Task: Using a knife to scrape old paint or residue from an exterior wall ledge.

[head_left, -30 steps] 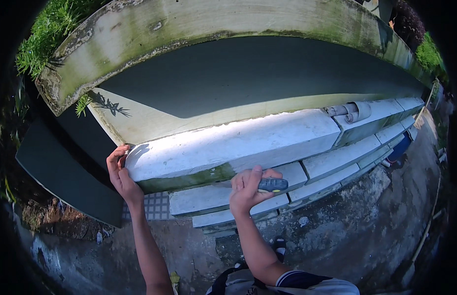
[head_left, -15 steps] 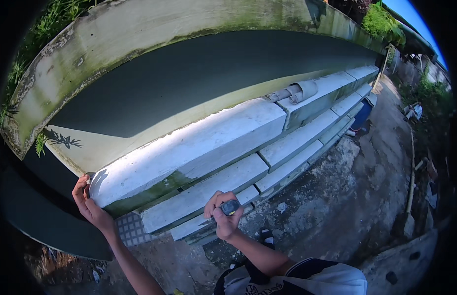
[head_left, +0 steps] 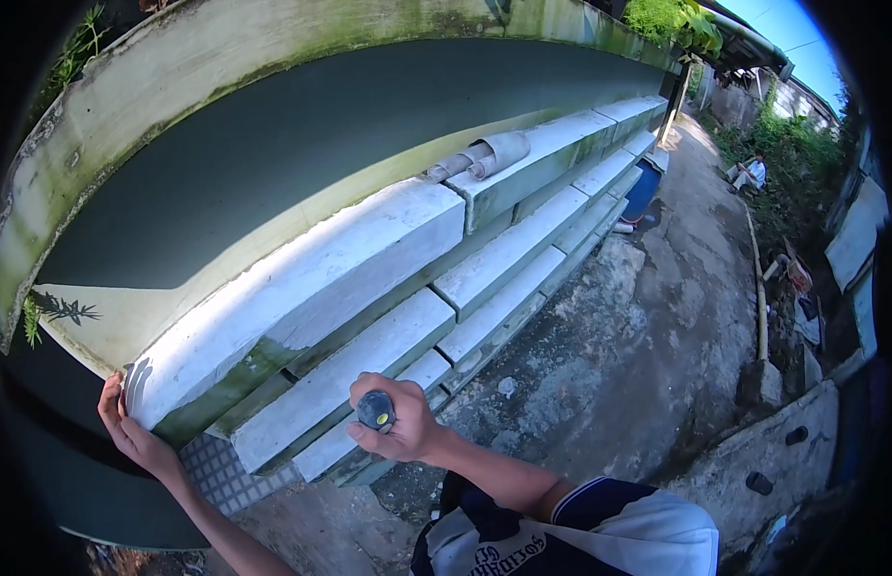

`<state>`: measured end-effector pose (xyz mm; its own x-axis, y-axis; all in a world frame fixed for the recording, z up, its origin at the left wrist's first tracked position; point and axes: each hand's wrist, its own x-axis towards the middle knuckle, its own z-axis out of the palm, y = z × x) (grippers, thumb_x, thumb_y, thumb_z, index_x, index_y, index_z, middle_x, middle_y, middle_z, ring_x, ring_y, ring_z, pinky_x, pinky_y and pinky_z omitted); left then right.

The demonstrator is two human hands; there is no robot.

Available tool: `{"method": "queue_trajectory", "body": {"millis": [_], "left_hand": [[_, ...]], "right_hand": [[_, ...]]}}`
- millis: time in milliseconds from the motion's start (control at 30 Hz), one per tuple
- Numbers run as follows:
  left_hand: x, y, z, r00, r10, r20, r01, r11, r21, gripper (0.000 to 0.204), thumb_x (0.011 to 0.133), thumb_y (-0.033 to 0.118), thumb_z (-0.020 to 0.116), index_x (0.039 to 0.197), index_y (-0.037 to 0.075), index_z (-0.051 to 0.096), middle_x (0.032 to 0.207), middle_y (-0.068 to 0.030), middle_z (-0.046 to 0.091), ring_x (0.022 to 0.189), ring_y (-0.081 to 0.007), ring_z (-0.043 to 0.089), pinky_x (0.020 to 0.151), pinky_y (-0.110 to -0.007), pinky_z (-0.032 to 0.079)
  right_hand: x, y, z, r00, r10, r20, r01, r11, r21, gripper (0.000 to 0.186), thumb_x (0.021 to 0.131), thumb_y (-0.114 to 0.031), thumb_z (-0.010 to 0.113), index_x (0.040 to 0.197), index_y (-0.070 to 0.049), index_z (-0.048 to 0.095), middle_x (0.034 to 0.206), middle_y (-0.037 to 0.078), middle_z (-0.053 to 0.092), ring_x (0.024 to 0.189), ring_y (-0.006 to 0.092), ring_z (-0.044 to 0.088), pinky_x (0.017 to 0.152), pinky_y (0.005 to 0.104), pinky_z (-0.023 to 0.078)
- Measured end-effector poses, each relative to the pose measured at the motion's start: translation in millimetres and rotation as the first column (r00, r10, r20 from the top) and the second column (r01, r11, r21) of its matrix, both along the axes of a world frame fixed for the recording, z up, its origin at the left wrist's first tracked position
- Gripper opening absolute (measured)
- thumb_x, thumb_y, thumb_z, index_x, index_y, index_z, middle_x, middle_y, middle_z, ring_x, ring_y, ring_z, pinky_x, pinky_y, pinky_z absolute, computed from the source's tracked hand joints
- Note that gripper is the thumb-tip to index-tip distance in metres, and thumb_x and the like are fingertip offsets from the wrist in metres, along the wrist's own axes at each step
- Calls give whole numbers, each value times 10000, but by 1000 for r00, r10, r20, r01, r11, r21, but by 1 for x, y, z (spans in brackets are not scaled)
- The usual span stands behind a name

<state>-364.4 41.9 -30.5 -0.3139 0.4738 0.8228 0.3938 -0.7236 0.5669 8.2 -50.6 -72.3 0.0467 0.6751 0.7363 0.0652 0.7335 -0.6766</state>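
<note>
My left hand (head_left: 129, 422) has its fingers curled round the near end of a long white top block (head_left: 302, 269), which has green-stained sides. My right hand (head_left: 400, 422) is closed on a dark tool handle (head_left: 373, 409) with a yellow mark, seen end-on; the rest of the tool is hidden. It is held over the lower white block steps (head_left: 340, 346), right of my left hand. Rolled grey sheets (head_left: 494, 152) lie farther along the top blocks, against the dark-shaded wall (head_left: 350, 106).
A mossy ledge (head_left: 273, 38) with plants arches over the wall. A rough concrete path (head_left: 619, 365) runs along the right, past a blue barrel (head_left: 643, 192), a long pole (head_left: 758, 288), leaning panels (head_left: 854, 230), weeds and a small white shape that I cannot make out.
The view has swung right, showing more path. My left hand stays at the block's end. My right hand has turned, so the tool handle now points toward me, and has shifted left in view.
</note>
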Motion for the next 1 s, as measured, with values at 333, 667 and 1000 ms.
{"method": "queue_trajectory", "body": {"millis": [333,667,1000], "left_hand": [[69,-35,49,843,394,-365,-426,905,-9,303,811,-42,421,1050,-24,607,1223,-154,630,1152,-280,607,1032,-374,442],[82,-35,45,774,489,-402,-525,851,25,351,776,8,404,1022,14,655,1103,-114,717,1059,-303,651,969,-392,482],[76,-32,42,756,510,-410,-530,845,73,336,739,49,402,941,1,667,960,-118,745,951,-307,681,911,-381,518]], "right_hand": [[18,17,25,922,151,-356,-152,988,26,365,996,-355,630,1013,-40,447,773,68,477,600,164,505,570,319,481],[-2,48,115,582,479,-657,-136,854,502,315,1054,-333,569,1048,-161,306,713,16,447,494,87,358,443,269,373],[-29,69,106,741,319,-591,-126,930,345,113,1092,-264,444,1139,-224,349,599,-30,315,406,68,213,353,239,259]]}}
